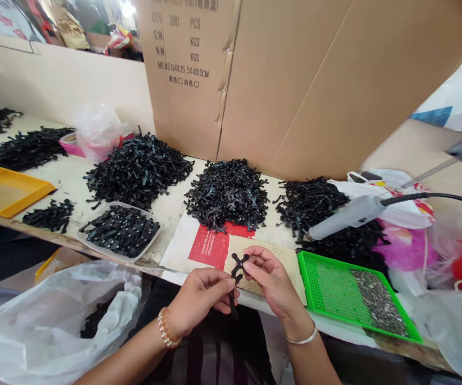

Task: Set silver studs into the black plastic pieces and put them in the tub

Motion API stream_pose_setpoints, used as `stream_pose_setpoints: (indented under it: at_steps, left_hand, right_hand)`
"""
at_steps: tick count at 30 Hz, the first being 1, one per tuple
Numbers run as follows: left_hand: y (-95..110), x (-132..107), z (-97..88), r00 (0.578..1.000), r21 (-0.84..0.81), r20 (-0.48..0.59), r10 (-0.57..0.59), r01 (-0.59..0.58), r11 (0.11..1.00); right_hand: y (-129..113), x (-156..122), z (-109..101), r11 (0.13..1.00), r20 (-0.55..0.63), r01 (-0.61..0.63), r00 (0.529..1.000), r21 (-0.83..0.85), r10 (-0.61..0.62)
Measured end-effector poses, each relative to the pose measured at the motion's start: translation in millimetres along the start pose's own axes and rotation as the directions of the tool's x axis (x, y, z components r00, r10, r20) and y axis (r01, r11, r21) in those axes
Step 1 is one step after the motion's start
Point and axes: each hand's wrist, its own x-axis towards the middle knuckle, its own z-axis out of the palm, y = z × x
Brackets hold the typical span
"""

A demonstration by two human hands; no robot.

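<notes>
My left hand (210,294) pinches a slim black plastic strip (234,307) that hangs down past its fingers. Between the thumb and fingers of my right hand (269,272) is an X-shaped black plastic piece (239,263). Its lower end meets the strip near my left fingertips; whether the two are joined I cannot tell. Both hands are over the table's front edge, before a textured beige pad (291,264). Beyond them rises a pile of small black pieces (229,192). Right of my right hand stands a green perforated tray (327,289) with small metal parts (379,302) at its right end.
A pale electric screwdriver (345,216) with a black cable lies across a black heap (311,200). Leftward are a larger heap (138,166), a clear tub (153,238) of black parts and a yellow tray (34,195). A tall cardboard sheet (287,80) stands behind. A white bag (54,315) hangs below left.
</notes>
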Motion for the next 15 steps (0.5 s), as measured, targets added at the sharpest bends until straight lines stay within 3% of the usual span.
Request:
stream_pose_setpoints:
  at_steps: [15]
  left_hand:
    - [7.7, 4.0, -3.3, 0.996, -0.041, 0.028, -0.089, 0.09, 0.995]
  right_hand:
    - [-3.5, 0.8, 5.3, 0.974, -0.05, -0.148, 0.986, 0.174, 0.158]
